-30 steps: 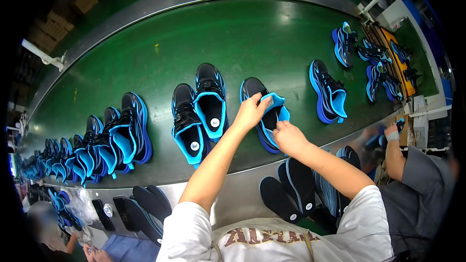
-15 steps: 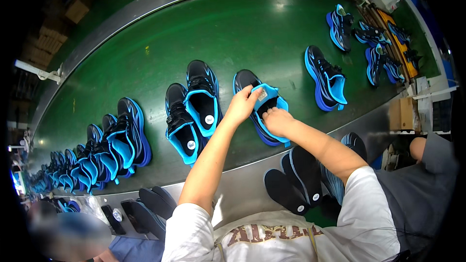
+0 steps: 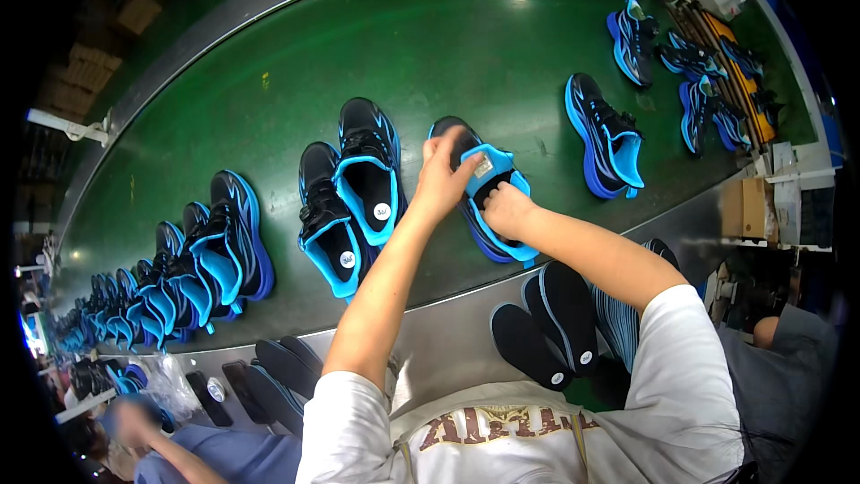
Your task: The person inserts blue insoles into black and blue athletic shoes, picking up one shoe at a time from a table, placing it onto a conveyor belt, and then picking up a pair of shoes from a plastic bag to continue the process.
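Note:
A black and blue sports shoe lies on the green belt in front of me, toe pointing away. My left hand is at its left side, thumb against the pulled-open light-blue tongue; its fingertips over the upper are blurred. My right hand reaches into the shoe's opening with curled fingers, and its fingertips are hidden inside. Just left stand two matching shoes, a nearer one and a farther one, each with a round white sticker on its insole.
Several shoes stand in a row at the left. One shoe and several farther shoes lie to the right. Black insoles rest on the metal ledge by my body. Phones and a person's arm are at lower left.
My left fingers have shifted forward over the shoe's upper, while the thumb stays by the tongue. My right hand remains in the shoe opening. A person's forearm now shows at lower left.

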### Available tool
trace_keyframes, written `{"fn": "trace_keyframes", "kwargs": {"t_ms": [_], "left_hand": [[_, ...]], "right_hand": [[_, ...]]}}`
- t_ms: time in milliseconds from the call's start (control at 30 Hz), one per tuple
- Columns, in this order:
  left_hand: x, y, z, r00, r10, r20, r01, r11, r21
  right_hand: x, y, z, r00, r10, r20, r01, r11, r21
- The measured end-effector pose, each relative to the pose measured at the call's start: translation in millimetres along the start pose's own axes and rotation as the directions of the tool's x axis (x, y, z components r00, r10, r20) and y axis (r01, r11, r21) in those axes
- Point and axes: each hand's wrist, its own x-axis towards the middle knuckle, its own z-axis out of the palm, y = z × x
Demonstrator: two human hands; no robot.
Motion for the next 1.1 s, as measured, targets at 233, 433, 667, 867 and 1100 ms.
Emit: {"fn": "trace_keyframes", "kwargs": {"t_ms": [233,433,667,867,1100], "left_hand": [[2.2,25.1,0.6,0.957,0.172,0.236,-0.272,0.819,0.505],[4.0,26.0,3.5,0.950,0.040,0.308,-0.208,0.819,0.535],[-29.5,42.4,-3.7,0.938,0.193,0.289,-0.313,0.830,0.461],[-41.5,49.0,-11.2,0.867,0.367,0.337,-0.498,0.605,0.621],[9.4,37.1,-24.3,0.851,0.251,0.461,-0.523,0.341,0.781]], "right_hand": [[-41.5,-0.3,-26.6,0.980,-0.027,0.196,-0.076,0.862,0.502],[-46.9,-33.2,-4.4,0.963,0.255,-0.082,-0.160,0.792,0.590],[-79.5,-96.0,69.3,0.359,0.613,-0.704,0.105,0.723,0.683],[-83.9,-101.6,64.2,0.359,0.640,-0.679,0.192,0.661,0.725],[-122.0,20.6,68.9,0.103,0.924,-0.367,-0.056,0.374,0.926]]}}
